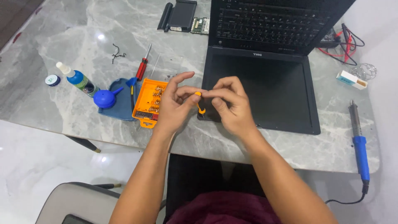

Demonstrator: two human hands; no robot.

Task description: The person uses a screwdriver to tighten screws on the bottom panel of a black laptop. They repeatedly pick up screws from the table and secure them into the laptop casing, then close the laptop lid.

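Note:
My left hand (176, 103) and my right hand (230, 103) meet above the table's front edge. Between their fingertips they pinch a small black screwdriver with an orange cap (199, 102). It hangs over the near left corner of a black laptop (265, 83) that lies opened flat, screen part toward me. An orange case of screwdriver bits (148, 101) lies open just left of my left hand.
On the grey marble table (62, 95) lie a blue dust blower (105, 98) on a blue mat, a small bottle (78, 79), a red-handled screwdriver (142, 68) and a blue soldering iron (359, 141) at the right. Black parts (181, 15) sit at the far edge.

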